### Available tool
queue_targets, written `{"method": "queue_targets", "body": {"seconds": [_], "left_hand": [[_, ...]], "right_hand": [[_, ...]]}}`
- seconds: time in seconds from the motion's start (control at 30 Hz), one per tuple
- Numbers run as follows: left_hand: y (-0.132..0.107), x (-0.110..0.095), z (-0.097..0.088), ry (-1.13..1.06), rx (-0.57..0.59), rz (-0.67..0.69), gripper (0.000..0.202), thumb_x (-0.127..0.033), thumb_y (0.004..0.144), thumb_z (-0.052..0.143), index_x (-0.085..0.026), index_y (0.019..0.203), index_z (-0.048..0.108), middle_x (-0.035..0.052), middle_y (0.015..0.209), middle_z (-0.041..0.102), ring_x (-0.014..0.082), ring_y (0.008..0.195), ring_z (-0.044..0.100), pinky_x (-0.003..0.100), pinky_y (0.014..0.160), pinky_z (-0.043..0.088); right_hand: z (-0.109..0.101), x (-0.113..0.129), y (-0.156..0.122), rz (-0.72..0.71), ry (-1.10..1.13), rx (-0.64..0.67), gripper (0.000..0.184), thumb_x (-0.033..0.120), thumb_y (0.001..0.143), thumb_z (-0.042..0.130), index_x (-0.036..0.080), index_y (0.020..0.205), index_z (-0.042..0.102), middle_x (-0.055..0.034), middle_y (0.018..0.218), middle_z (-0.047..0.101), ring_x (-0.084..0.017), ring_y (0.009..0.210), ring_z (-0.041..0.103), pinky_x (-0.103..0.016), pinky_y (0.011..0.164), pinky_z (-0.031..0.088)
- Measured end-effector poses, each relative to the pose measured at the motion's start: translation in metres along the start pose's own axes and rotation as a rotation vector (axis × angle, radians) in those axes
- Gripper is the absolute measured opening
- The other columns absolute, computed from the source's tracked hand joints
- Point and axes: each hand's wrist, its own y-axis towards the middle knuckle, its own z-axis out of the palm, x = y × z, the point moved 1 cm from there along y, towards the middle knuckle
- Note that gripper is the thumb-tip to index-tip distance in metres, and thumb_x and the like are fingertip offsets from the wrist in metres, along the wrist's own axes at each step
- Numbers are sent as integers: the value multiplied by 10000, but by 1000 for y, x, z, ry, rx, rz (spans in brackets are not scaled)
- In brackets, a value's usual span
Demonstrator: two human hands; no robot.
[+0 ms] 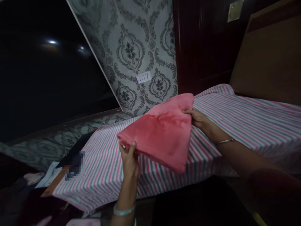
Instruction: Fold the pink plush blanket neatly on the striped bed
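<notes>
A folded pink towel (162, 131) is held up just above a bed covered with a pink, grey and white striped sheet (246, 122). My left hand (129, 157) pinches the towel's near left corner, thumb on top. At the towel's right edge my right hand (196, 118) grips the cloth, with its fingers closed on the fold. Both wrists wear a thin bangle. The towel's lower corner hangs down over the bed's front edge.
A wall with grey ornamental wallpaper (131, 50) carries a small label reading 277 (144, 77). A brown headboard (270, 56) stands at the right, dark wood beside it. Dark clutter and papers (47, 179) lie at the lower left.
</notes>
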Motion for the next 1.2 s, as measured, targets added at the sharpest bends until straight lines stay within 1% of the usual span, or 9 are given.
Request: {"method": "queue_targets", "body": {"seconds": [0.13,0.2,0.27,0.37,0.5,0.67,0.87,1.03,1.2], "left_hand": [[-25,26,-39,-97,61,-369,422,-294,747,764,-264,1143,622,55,1169,724,240,1049,697,352,825,590],[-22,35,-60,-105,-4,-516,285,-244,746,735,-213,1010,633,68,980,752,217,879,722,338,758,591],[-11,35,-72,-75,-36,-562,257,-235,759,714,-200,996,620,69,874,748,206,755,719,332,704,583],[14,27,-72,13,14,-560,347,-281,785,713,-200,1107,608,75,886,756,229,750,736,338,688,581],[50,29,-55,116,133,-645,381,-296,769,759,-168,1104,629,84,854,761,254,778,752,335,699,587],[89,45,-27,261,196,-553,610,-247,666,875,-156,1213,623,117,1026,770,242,871,753,320,762,589],[100,52,6,261,348,-524,595,-186,629,874,-131,1187,675,158,1039,767,276,886,748,383,825,598],[97,36,14,199,233,-357,770,-128,645,848,-232,1364,591,100,1110,758,245,946,740,359,858,598],[95,17,13,154,202,-153,774,-187,687,845,-278,1401,559,94,1289,697,237,1072,712,346,918,588]], "right_hand": [[-19,-28,7,234,-63,-24,195,221,674,704,181,858,654,-77,751,744,-248,750,718,-389,750,614],[-29,-47,1,261,-80,-51,157,252,698,715,190,818,636,-75,691,726,-253,701,713,-395,726,612],[-36,-60,-6,264,-81,-51,150,291,727,713,193,814,637,-83,707,731,-253,705,716,-386,737,610],[-39,-67,-19,226,-86,-47,231,332,747,718,189,919,659,-97,843,763,-251,784,729,-366,777,603],[-37,-70,-43,181,-106,-34,465,404,723,764,203,1123,639,-110,1043,761,-271,903,731,-389,807,600],[-26,-70,-71,124,-85,-10,655,409,649,816,231,1236,585,-103,1193,725,-283,995,715,-415,868,588],[-16,-66,-68,98,-110,-35,568,329,537,796,215,1068,629,-85,999,761,-285,851,718,-383,741,586],[-8,-40,-53,-8,-155,-22,589,314,520,767,222,1085,629,-52,979,757,-240,800,692,-334,707,558],[3,-15,-35,-119,-177,48,652,330,570,776,218,1193,621,-37,1066,749,-219,848,694,-315,756,557]]}}
